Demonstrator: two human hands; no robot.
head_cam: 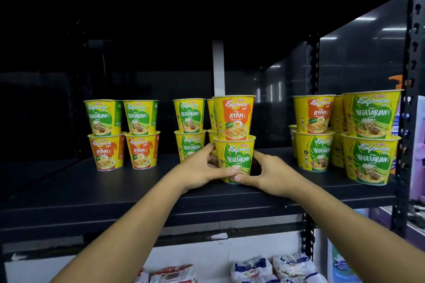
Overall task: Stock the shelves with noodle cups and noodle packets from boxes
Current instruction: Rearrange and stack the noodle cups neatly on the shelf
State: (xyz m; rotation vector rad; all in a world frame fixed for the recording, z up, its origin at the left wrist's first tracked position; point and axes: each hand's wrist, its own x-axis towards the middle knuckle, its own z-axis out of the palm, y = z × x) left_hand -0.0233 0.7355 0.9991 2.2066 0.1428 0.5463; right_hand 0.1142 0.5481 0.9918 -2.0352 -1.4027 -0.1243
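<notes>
Fingers (208, 149): curled round Vegetarian cup (234, 156); left hand (200, 169) at 9 o'clock, right hand (270, 173) at 3 o'clock.
Vegetarian cup: upright on shelf (115, 181), axis vertical.
Ayam cup (234, 117): stacked on it, 12 o'clock.

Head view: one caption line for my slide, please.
Left hand and right hand hold a Vegetarian cup, Ayam cup stacked above, on the shelf.

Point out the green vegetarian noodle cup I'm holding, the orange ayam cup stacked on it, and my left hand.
green vegetarian paper cup (235, 156), head view, front label
orange ayam paper cup (234, 117), head view, front label
left hand (199, 167), head view, back of hand
</notes>
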